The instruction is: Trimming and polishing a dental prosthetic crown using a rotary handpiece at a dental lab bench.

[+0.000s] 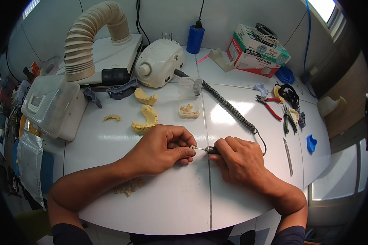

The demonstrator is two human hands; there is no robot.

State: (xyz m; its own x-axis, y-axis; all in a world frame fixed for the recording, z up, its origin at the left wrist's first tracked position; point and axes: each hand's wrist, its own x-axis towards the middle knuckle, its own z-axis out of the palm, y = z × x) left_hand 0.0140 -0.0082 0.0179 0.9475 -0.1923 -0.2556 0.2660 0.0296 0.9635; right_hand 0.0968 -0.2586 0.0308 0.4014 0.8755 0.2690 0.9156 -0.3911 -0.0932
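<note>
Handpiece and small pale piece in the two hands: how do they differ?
The handpiece is dark with a thin metal bit; the small piece is pale. The handpiece is larger than the small piece. The right hand grips the handpiece; the left hand pinches the small piece. Both are held over the white table.

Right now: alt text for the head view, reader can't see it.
The person's left hand pinches a small pale piece at the tip of a rotary handpiece in the right hand, over a white table. Beyond the hands lie yellow dental casts and a clear box of pale pieces; a white control unit stands behind, pliers lie to the right.
</note>
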